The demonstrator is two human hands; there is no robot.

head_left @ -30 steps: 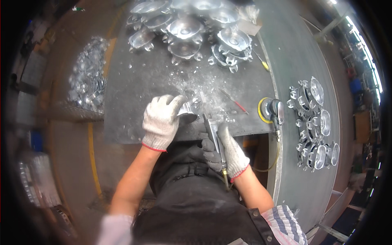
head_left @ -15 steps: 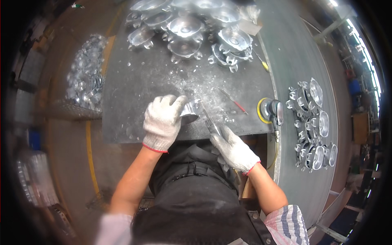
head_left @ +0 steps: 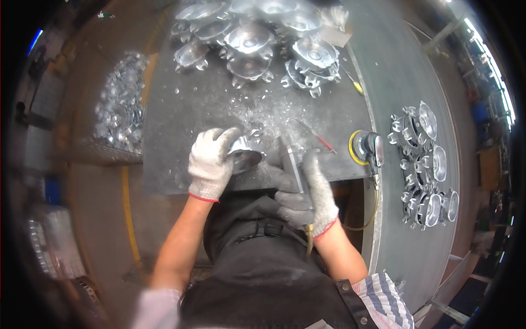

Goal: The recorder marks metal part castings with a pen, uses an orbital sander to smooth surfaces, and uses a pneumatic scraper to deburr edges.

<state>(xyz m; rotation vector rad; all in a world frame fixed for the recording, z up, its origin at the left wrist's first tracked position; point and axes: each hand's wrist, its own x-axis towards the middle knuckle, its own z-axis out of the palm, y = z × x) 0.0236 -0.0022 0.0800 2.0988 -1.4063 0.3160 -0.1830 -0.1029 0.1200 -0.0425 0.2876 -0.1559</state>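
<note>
My left hand [head_left: 211, 162], in a white knit glove, is closed around the left side of a shiny cast-metal part [head_left: 245, 154]. The part is tilted at the table's near edge, its dark round opening toward me. My right hand [head_left: 323, 193], gloved too, is turned palm up, slightly blurred. Across its palm and fingers lies a slim grey bar-shaped air tool [head_left: 295, 171], pointing away from me. From the tool's rear, a brass-coloured hose [head_left: 309, 234] hangs down by my apron. The tool is a short way right of the part, apart from it.
More castings [head_left: 249, 38] are stacked at the table's far end. A red-handled pointed tool [head_left: 326, 143] and a yellow-rimmed disc sander [head_left: 361, 148] lie to the right. Several castings [head_left: 424, 170] stand on the green surface beyond. Metal pieces fill a bin [head_left: 118, 153] at left.
My right hand has turned palm up, and the tool it holds has swung away from the part. My left hand has shifted slightly left and tilted the casting, showing more of its opening.
</note>
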